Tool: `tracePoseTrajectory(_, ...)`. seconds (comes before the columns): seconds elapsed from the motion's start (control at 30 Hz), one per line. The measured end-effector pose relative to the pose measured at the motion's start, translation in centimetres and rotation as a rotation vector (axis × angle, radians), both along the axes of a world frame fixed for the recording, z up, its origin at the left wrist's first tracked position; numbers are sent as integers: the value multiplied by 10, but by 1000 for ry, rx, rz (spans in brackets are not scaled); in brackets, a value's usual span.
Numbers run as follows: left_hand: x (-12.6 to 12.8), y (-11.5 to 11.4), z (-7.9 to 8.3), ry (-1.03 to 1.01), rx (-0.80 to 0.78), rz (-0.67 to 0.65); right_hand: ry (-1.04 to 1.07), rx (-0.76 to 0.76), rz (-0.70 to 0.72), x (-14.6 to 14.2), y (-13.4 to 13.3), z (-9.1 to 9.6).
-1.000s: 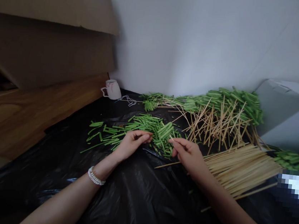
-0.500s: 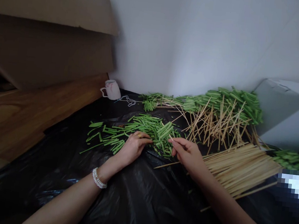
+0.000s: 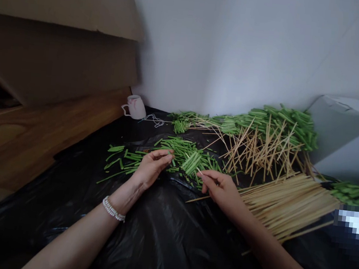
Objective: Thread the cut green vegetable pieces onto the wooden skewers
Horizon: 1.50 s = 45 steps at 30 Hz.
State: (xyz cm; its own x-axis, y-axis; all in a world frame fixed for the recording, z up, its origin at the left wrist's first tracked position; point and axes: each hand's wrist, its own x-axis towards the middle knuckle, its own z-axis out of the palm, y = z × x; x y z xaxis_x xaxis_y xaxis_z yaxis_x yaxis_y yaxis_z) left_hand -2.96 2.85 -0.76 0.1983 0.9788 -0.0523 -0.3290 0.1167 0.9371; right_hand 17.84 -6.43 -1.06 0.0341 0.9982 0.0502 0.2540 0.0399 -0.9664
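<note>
My right hand [image 3: 220,189] is closed in a pinch on the near end of a thin wooden skewer [image 3: 199,171]. Several cut green stems, which look like garlic scapes, sit side by side across that skewer as a flat row [image 3: 192,162]. To the left, my left hand [image 3: 150,165] wears a white beaded bracelet and pinches a short green stem piece [image 3: 173,161] between thumb and fingers. Under and beyond both hands lies a loose heap of the same cut stems [image 3: 178,145], on a black plastic sheet [image 3: 155,231].
Bare skewers [image 3: 288,203] lie in a pile right of my right hand. Behind them, filled skewers [image 3: 275,119] are stacked against the wall. A white mug [image 3: 136,107] stands at the back left beside a cord. Cardboard boxes [image 3: 58,56] flank the left, a pale box [image 3: 351,132] the right.
My left hand has risen from the stem heap and moved slightly left, now with a stem piece in its fingers. The right hand has shifted a little left with the filled skewer.
</note>
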Motion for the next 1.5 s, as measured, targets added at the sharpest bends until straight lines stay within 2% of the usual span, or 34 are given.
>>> tracePoseTrajectory(0.1,-2,0,0,-95,-102,-117,-16,-1,10,0,-1,-2)
tracePoseTrajectory(0.17,-2,-3,0,-117,-111,-217,-5,-13,15,-1,-1,-2)
tracePoseTrajectory(0.23,-2,-4,0,-92,-104,-252,-2,-24,17,-1,-1,-1)
tracePoseTrajectory(0.33,-1,-4,-2,-23,-126,-168,-27,-36,13,-3,-2,1)
tracePoseTrajectory(0.47,1,-2,-2,-81,-180,-92,-41,-34,13,-4,-2,2)
tracePoseTrajectory(0.63,1,-4,0,-101,-217,-136,-49,-54,55,-7,-4,1)
tracePoseTrajectory(0.77,1,-3,0,-93,-225,-115,-128,-40,88,-9,-8,0)
tracePoseTrajectory(0.87,1,-3,0,-117,-236,-105,-191,3,69,-10,-10,1)
tracePoseTrajectory(1.13,1,-3,1,-146,-263,-179,-347,179,3,-8,-10,4)
tracePoseTrajectory(1.5,1,-3,-2,-135,-253,-213,-351,190,4,-8,-10,3)
